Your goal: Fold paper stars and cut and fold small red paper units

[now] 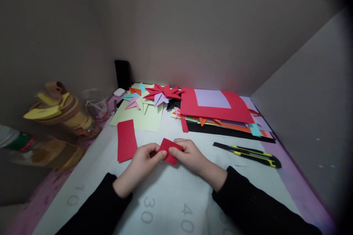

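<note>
While both hands met at the middle of the white cutting mat [165, 198], we saw the left hand [143, 163] and right hand [190, 156] pinching a small folded red paper piece [171, 150] between thumbs and fingertips, its lower edge hidden behind the fingers. A red paper strip [126, 140] lay just left of them. Near the right hand rested a black-and-yellow utility knife [248, 152]. Farther back sat folded paper stars [158, 94] and a stack of coloured sheets [217, 110], its lower layers mostly covered. At the left edge, blurred bottles [41, 147] and a tape dispenser [57, 108] were hard to make out. The mat's numerals were partly cut off by black sleeves.
</note>
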Demonstrator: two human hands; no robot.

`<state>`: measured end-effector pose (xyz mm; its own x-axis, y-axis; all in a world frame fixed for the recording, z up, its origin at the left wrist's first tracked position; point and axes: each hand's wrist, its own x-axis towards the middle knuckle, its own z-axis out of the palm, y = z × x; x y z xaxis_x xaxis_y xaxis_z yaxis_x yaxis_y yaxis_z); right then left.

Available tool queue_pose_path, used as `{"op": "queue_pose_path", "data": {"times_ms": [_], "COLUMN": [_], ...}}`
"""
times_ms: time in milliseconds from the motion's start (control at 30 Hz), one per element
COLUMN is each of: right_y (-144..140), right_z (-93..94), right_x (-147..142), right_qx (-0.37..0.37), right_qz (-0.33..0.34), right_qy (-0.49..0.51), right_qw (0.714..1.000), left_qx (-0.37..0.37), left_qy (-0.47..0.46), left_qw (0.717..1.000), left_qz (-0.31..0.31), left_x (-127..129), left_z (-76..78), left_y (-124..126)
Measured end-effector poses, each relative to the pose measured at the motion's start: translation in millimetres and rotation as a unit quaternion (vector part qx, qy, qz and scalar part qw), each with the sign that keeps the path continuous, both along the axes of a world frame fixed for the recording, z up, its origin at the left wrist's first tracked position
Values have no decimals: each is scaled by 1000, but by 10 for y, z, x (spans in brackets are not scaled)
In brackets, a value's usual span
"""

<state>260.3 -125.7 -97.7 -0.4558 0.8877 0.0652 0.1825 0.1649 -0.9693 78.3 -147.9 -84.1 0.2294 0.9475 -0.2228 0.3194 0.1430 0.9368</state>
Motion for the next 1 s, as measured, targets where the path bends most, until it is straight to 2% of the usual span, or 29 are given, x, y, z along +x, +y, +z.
{"op": "queue_pose_path", "data": {"times_ms": [167, 400, 467, 567, 633, 667, 833, 1000], "right_y": [-10, 13, 5, -21, -32, -31, 24, 0], "right_z": [15, -18, -28, -47, -65, -75, -117, -104], "right_x": [1, 18, 5, -30, -51, -58, -60, -112], "right_qx": [3, -5, 4, 33, 44, 39, 8, 106], "right_qz": [5, 9, 25, 91, 111, 99, -56, -42], "right_qy": [-13, -10, -20, -51, -65, -66, -29, -51], "right_qw": [1000, 1000, 999, 994, 991, 992, 998, 992], "left_qx": [18, 28, 29, 22, 19, 19, 3, 31], "left_qy": [68, 133, 119, 41, 7, 1, -30, -76], "left_qw": [997, 991, 992, 999, 1000, 1000, 1000, 997], "left_qz": [12, -17, -18, -20, -24, -21, 1, 8], "left_x": [-21, -75, -80, -78, -80, -84, -78, 8], "left_z": [29, 5, 3, 16, 21, 19, -63, -176], "left_y": [-27, -2, 6, 19, 28, 32, 41, 61]}}
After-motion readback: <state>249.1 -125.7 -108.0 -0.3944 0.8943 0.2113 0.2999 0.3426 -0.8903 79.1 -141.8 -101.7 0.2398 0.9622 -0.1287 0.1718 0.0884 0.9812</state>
